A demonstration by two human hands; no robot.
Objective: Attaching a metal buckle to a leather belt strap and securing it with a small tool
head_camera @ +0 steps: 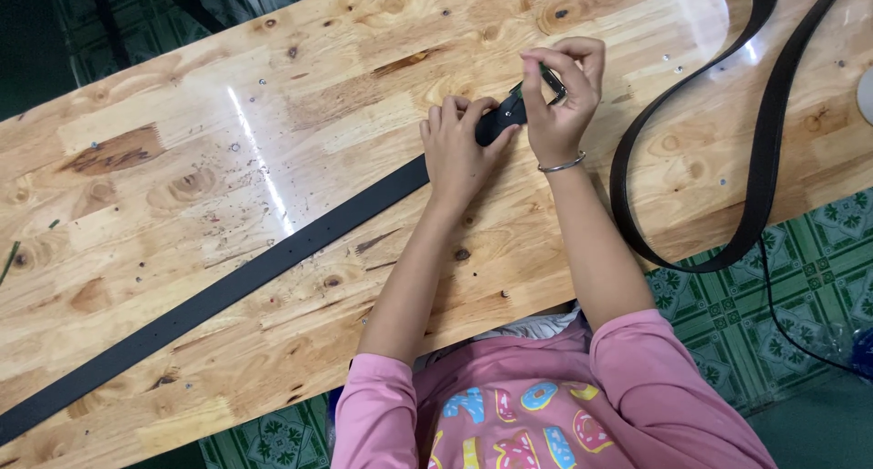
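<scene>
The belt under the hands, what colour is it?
Black belt, clearest in the head view.

bright, even light | glare streak on table (259, 151) | sharp focus | soft shadows

Glossy pine tabletop (273, 114) w/ a spare belt, tiled floor below.
A 2nd black belt (764, 160) lies looped at the tabletop's right end, its bend hanging past the front edge over green patterned floor tiles (818, 251). Thin black cable (791, 328) crosses the tiles. Small dark specks dot the wood.
</scene>
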